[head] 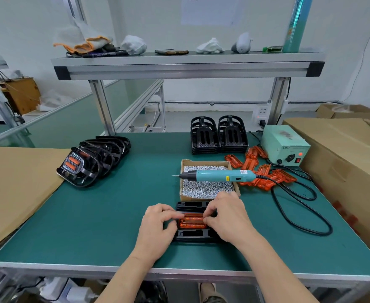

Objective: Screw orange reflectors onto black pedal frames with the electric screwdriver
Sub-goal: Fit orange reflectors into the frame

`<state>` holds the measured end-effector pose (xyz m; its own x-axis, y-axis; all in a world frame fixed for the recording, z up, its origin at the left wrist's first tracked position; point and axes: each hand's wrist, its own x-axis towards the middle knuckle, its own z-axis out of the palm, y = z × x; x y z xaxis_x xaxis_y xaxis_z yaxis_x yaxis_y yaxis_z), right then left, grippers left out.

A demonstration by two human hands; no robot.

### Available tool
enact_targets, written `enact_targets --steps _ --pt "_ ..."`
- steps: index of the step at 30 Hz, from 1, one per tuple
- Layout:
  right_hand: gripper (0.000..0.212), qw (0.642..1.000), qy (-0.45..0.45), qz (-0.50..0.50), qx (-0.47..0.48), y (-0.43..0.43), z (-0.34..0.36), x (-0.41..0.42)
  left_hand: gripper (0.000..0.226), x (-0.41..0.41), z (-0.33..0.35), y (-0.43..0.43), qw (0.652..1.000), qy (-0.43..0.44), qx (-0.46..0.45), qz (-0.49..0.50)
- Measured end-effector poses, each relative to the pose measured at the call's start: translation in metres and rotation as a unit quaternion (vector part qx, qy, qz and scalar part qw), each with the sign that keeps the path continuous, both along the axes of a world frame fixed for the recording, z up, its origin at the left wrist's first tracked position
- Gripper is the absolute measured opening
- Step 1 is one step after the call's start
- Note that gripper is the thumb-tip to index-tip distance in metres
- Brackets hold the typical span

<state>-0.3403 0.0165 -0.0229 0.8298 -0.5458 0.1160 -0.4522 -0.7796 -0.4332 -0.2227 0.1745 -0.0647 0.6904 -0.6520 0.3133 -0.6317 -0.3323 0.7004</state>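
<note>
1 orange reflector (192,222), long axis left-to-right on black pedal frame (192,238), pinched by curled fingers of left hand (157,225) and right hand (226,217); screwdriver (214,176) beyond, nearer right.

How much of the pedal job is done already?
Done: the row of pedals on the left, the front one showing orange reflectors fitted. In hand: the left hand and right hand pinch an orange reflector into a black pedal frame; the electric screwdriver lies on the screw box. Left: two stacks of bare frames and loose reflectors.
</note>
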Motion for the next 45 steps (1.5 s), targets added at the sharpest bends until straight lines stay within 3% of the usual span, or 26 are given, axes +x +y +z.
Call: enact_targets --steps 5,9,12,13,14,16,17,18,20,30,36,40,43,45 --pt "0.007 1.000 0.023 0.014 -0.015 -0.002 0.002 0.005 0.020 -0.004 0.000 0.000 0.999 -0.032 -0.007 -0.007" --pt "0.010 0.999 0.032 0.032 0.024 -0.006 0.005 0.004 0.036 -0.012 0.002 0.002 0.986 -0.145 0.008 -0.082" --pt "0.012 0.989 -0.078 -0.016 0.127 -0.007 0.007 0.007 0.036 -0.015 0.001 0.001 0.973 -0.196 0.045 -0.118" --pt "0.014 0.963 -0.150 -0.071 0.214 -0.007 0.010 0.010 0.037 -0.015 0.001 0.001 0.972 -0.197 0.051 -0.115" --pt "0.017 0.904 -0.223 -0.127 0.342 -0.008 0.013 0.013 0.038 -0.014 0.001 0.000 0.973 -0.195 0.053 -0.110" --pt "0.018 0.699 -0.336 -0.174 0.607 -0.013 0.017 0.024 0.037 -0.014 0.000 0.000 0.975 -0.192 0.049 -0.099" --pt "0.021 0.599 -0.367 -0.186 0.687 -0.017 0.018 0.029 0.037 -0.014 0.000 0.000 0.976 -0.192 0.046 -0.097" --pt "0.027 0.529 -0.386 -0.198 0.729 -0.022 0.019 0.035 0.036 -0.014 0.000 -0.001 0.976 -0.191 0.043 -0.095" --pt "0.043 0.473 -0.410 -0.221 0.748 -0.030 0.019 0.047 0.035 -0.014 0.000 -0.001 0.977 -0.191 0.037 -0.092" --pt "0.052 0.400 -0.406 -0.297 0.766 -0.045 0.018 0.081 0.034 -0.013 0.002 -0.003 0.978 -0.188 0.037 -0.088" --pt "0.041 0.435 -0.473 -0.296 0.706 -0.051 0.028 0.076 0.023 0.002 0.019 -0.024 0.993 -0.112 -0.032 -0.003" --pt "0.035 0.433 -0.540 -0.292 0.660 -0.061 0.040 0.061 0.017 0.031 0.037 -0.057 0.988 -0.105 0.096 0.066" --pt "0.046 0.410 -0.583 -0.282 0.642 -0.068 0.046 0.052 0.024 0.048 0.046 -0.082 0.961 -0.147 0.229 0.045" --pt "0.042 0.392 -0.592 -0.283 0.645 -0.071 0.045 0.047 0.022 0.053 0.049 -0.096 0.942 -0.162 0.295 0.023"
